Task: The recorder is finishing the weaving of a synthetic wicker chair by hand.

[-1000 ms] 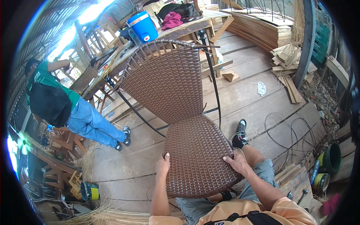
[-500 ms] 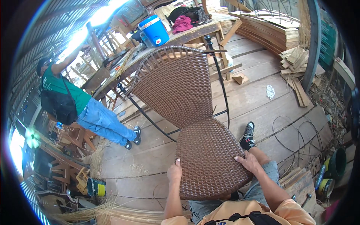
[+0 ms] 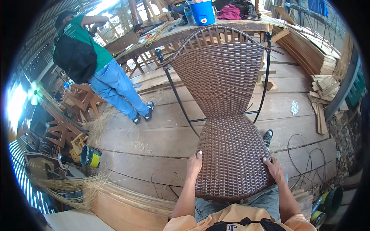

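Holds a brown woven chair [image 3: 223, 111] by its seat [image 3: 233, 161], over the near part of the plank floor [image 3: 165, 134], back toward the worktop [image 3: 257, 27]. Left grip [image 3: 194, 164] closed on the seat's left edge, thumb uppermost; right grip [image 3: 274, 169] closed on the right edge, fingers partly hidden. Near the floor's left edge, a dark bucket [image 3: 91, 157]; toward its right edge, a crumpled white scrap [image 3: 294, 107]. Farther off, left of the worktop, a co-worker [image 3: 83, 57]; along the worktop's near edge, a blue cooler [image 3: 202, 13].
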Demonstrator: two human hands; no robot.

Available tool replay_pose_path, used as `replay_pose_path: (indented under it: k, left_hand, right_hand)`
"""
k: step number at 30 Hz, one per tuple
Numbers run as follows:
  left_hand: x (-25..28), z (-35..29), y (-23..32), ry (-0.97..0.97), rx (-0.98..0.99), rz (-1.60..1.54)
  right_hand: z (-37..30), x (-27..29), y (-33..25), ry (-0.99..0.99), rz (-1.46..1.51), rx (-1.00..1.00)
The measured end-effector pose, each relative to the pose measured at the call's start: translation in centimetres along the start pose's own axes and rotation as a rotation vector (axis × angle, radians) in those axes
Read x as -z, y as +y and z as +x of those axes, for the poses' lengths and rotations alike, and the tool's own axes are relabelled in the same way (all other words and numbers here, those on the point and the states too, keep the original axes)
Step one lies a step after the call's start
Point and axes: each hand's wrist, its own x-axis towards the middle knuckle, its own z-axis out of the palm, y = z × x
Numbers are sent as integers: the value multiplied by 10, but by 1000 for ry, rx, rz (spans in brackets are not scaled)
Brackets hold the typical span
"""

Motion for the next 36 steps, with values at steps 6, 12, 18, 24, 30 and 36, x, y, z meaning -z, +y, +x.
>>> replay_pose_path:
  k: [6, 12, 18, 24, 30, 36]
  left_hand:
    - [3, -4, 8, -35, 42, -60]
    - [8, -4, 9, -38, 51, -84]
    - [10, -6, 22, -46, 43, -89]
    - [2, -1, 13, -32, -12, -76]
    - [-6, 5, -2, -40, 26, -256]
    - [-11, 12, -8, -22, 28, -227]
  right_hand:
    - [-14, 7, -25, -45, 32, -48]
    - [-26, 2, -42, 23, 50, 21]
    - [8, -4, 20, -32, -26, -107]
    - [-9, 10, -15, 7, -167, -66]
    - [-25, 20, -35, -37, 57, -39]
    - [-13, 11, -10, -74, 170, -8]
